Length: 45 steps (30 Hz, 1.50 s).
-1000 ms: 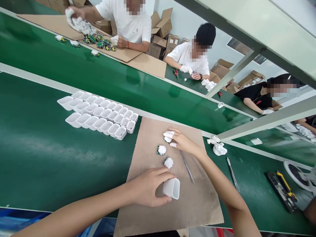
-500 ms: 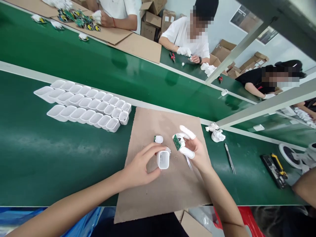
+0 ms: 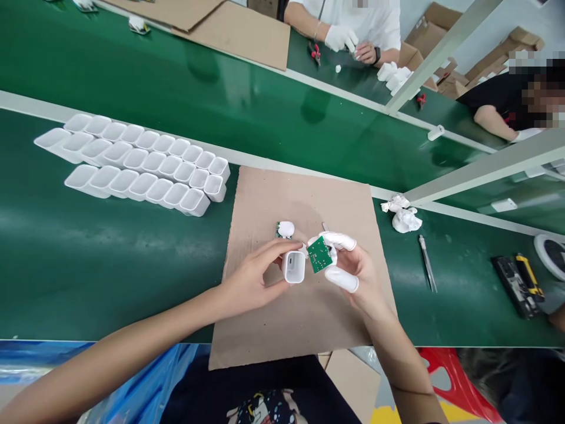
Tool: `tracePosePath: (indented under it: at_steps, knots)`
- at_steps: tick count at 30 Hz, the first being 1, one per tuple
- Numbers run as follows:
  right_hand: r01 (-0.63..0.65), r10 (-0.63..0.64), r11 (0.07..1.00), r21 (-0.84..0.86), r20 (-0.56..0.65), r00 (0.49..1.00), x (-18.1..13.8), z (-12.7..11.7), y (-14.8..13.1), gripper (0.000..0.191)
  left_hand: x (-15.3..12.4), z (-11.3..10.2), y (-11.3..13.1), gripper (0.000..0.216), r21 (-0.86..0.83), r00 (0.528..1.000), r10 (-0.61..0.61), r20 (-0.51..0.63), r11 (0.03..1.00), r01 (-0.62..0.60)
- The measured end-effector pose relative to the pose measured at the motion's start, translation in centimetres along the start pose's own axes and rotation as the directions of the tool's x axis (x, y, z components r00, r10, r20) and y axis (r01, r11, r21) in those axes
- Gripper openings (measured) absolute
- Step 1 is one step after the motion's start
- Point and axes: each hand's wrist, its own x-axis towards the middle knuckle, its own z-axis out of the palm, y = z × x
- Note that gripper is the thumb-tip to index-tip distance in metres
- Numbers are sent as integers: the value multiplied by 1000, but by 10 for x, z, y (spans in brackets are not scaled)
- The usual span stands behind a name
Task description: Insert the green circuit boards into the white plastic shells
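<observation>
My left hand (image 3: 253, 280) grips a small white plastic shell (image 3: 294, 267) with its open end facing me, just above the cardboard mat (image 3: 304, 318). My right hand (image 3: 353, 271), with white finger cots on thumb and fingers, pinches a small green circuit board (image 3: 319, 255) right beside the shell's opening. One more board with a white part (image 3: 285, 229) lies on the mat just beyond my hands.
Several rows of empty white shells (image 3: 132, 168) stand on the green bench to the left. Tweezers (image 3: 428, 271), crumpled white wads (image 3: 402, 215) and a black-and-yellow tool (image 3: 518, 282) lie to the right. Other people work across the green conveyor (image 3: 176, 88).
My left hand has lifted the shell and turned its opening toward me. My right hand picked up the green board from the mat and brought it beside the shell. The view tilted down.
</observation>
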Motion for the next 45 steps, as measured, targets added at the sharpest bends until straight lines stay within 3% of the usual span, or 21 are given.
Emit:
tracePosePath:
  at_steps: [3, 6, 9, 28, 36, 45]
  knots:
    - [261, -241, 939, -223, 115, 964, -6, 9, -2, 47, -1, 1, -1, 51, 47, 998, 57, -1, 997, -57]
    - [522, -451, 750, -406, 265, 853, -8, 14, -3, 59, -2, 1, 0, 53, 71, 994, 107, 8, 992, -107]
    - [631, -533, 629, -454, 339, 775, -7, 16, -2, 57, -2, 0, 1, 54, 80, 991, 135, 12, 988, -135]
    - [645, -565, 500, -577, 347, 749, -6, 19, 8, 39, -3, -1, 2, 55, 97, 993, 117, 28, 988, -119]
    - [624, -562, 549, -556, 308, 768, -6, 20, 11, 53, -1, 0, 3, 51, 97, 993, 122, 2, 988, -122]
    - [603, -540, 561, -567, 302, 786, -4, 23, 13, 51, -1, -1, 6, 54, 120, 994, 107, 3, 987, -106]
